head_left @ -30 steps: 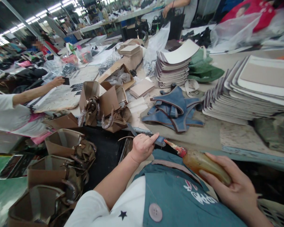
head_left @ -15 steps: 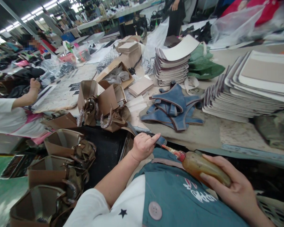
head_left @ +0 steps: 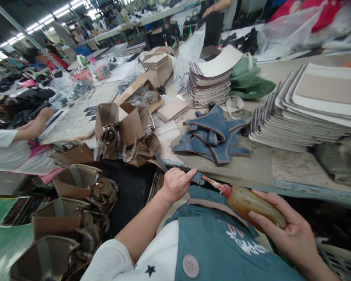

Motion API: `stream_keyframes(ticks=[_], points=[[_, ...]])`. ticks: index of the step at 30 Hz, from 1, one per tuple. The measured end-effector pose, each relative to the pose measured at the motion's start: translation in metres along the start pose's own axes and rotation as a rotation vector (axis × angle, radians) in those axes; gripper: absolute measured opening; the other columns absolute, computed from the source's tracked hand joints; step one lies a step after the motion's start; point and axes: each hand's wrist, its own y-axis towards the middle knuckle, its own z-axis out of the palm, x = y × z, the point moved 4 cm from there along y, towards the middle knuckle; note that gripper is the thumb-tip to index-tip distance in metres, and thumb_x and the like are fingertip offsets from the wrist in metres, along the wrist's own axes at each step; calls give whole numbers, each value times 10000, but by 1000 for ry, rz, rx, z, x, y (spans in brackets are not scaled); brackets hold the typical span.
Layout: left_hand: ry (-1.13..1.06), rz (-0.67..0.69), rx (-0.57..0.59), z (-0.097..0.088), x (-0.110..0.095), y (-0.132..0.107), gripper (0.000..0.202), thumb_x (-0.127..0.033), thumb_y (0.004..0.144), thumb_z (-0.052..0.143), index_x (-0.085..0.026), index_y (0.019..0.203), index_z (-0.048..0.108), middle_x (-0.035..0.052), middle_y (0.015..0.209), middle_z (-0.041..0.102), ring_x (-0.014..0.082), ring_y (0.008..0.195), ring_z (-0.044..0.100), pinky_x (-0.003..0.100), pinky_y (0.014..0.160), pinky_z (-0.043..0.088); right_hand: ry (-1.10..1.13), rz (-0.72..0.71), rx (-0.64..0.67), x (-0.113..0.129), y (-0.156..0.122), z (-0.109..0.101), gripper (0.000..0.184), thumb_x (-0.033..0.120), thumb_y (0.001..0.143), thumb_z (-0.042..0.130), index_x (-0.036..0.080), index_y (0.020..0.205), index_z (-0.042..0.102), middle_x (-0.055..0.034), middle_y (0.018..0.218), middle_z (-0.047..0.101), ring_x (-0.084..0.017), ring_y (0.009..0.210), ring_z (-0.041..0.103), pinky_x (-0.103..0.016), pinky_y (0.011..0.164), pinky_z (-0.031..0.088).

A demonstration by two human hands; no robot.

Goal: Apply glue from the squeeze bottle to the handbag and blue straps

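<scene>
My left hand (head_left: 175, 185) is closed on a narrow blue strap (head_left: 198, 178), the fingers folded in and the index finger stretched out to the right along it. A short end of the strap sticks out past that fingertip, and the rest runs off behind my knuckles to the far left, towards the table edge. How my folded fingers pinch it underneath I cannot tell.

My right hand (head_left: 294, 230) is wrapped around a soft yellowish-brown bottle (head_left: 251, 205), thumb on the near side and fingers on the far side, open only as wide as the bottle's body. The bottle lies tilted, its crusted red-and-pale nozzle (head_left: 216, 184) pointing left at the strap's free end; whether the tip touches it I cannot say for sure. Both hands are above my green apron (head_left: 219, 238), just on the near side of the table (head_left: 251, 169).

Beyond them on the table lies a heap of blue pieces (head_left: 219, 134), with a stack of curved pale panels (head_left: 307, 113) to its right and brown bags (head_left: 133, 127) to its left.
</scene>
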Motion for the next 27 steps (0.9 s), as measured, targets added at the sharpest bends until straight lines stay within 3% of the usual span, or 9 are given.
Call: stream_keyframes(ticks=[5,12,19,23,27], points=[[-19,-14,11,3,2,-1,357,-80,813,425,-157,1110,607,-8,590,568,117,574,516,261,617,445,17,-46,96,10,2,3,382,389,759,650,265,1117,597,-35,1068,630,-214,906,631,-312,804,520],[-34,-13,-4,2,2,1,334,-93,818,426,-140,1082,625,-6,584,567,118,560,515,263,607,445,-46,9,19,-7,1,-1,396,412,757,648,259,1118,592,-36,1056,618,-220,882,620,-362,842,501],[-32,-32,1,3,3,-2,358,-79,803,422,-150,1094,617,-2,605,584,119,570,519,263,610,437,-25,-66,42,6,1,-2,379,377,750,660,259,1106,606,-41,1026,628,-224,878,620,-344,806,519],[-33,-19,-9,0,1,-3,346,-86,808,426,-148,1092,614,-6,589,583,120,565,515,263,607,435,-25,-31,1,2,-2,-4,394,387,748,660,262,1117,601,-35,1056,629,-222,871,634,-359,842,509],[-35,-16,-33,-3,0,-2,330,-83,803,439,-141,1071,623,-6,577,574,120,558,510,257,595,432,-10,-58,63,-1,-5,0,411,386,736,673,257,1121,606,-41,1061,628,-229,911,627,-352,839,512]])
